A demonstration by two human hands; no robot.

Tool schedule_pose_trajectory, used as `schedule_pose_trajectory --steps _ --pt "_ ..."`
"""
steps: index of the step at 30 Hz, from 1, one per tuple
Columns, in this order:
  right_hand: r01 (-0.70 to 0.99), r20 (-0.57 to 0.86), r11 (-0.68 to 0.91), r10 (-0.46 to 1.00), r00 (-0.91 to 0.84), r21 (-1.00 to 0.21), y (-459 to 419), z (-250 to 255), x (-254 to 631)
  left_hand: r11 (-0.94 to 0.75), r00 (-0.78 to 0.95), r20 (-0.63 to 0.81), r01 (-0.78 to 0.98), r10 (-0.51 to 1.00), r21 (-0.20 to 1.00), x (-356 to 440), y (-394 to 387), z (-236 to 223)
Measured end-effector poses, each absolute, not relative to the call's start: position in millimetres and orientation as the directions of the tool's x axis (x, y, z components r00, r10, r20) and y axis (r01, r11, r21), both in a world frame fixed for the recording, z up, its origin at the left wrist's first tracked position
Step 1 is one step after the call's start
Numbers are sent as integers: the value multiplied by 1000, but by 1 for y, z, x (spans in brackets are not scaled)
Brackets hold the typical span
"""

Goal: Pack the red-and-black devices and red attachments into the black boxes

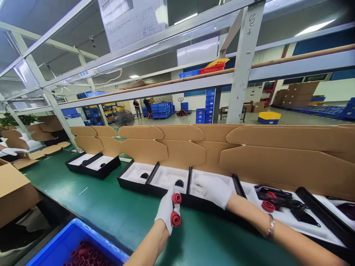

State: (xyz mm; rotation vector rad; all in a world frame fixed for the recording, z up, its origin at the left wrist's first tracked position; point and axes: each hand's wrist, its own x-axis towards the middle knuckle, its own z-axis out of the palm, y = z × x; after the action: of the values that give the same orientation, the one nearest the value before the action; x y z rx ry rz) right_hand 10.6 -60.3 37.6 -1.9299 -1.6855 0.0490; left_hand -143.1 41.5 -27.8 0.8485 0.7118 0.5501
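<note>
Blue plastic bin (74, 240) at the near left edge, holding a heap of red rubber rings (85, 256); only its upper corner shows. Beyond it, the green belt surface (111, 207) runs left to right.

Left hand (167, 211), white-gloved, raised over the belt just in front of the row of trays. It is closed around two red ring pieces (176, 208), one above the other, pinched between thumb and fingers; the upper one sits just short of the black tray edge.

Right hand (213, 190), also white-gloved, reaches across and rests palm-down inside a black tray with white foam insert (205, 179). Fingers are spread fairly flat on the foam; whether anything lies under the palm cannot be told. A bracelet (271, 226) circles that wrist.

Trays line the far edge of the belt, each backed by an upright brown cardboard flap (183, 146). The tray left of the right hand has a small dark round part (179, 183) seated in its foam. The tray to the right holds a black cable bundle (280, 197) with red rings (268, 206) among it.

Far left, another person's white-gloved hand (11, 151) near flattened cartons. A grey metal frame (244, 62) overhead. Two people (142, 108) stand well back among stacked blue crates.
</note>
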Motion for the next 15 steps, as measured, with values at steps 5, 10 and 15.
schedule_pose_trajectory --steps 5,10,15 --pt "904 343 196 938 -59 -380 -45 24 -34 655 672 -377 -214 637 724 -141 31 -34" --pt "917 168 23 985 48 -399 14 29 -31 719 703 -411 -206 581 664 -159 47 -31" --pt "963 110 -112 984 142 -247 96 32 -18 657 616 -346 -394 708 643 -178 92 -27"
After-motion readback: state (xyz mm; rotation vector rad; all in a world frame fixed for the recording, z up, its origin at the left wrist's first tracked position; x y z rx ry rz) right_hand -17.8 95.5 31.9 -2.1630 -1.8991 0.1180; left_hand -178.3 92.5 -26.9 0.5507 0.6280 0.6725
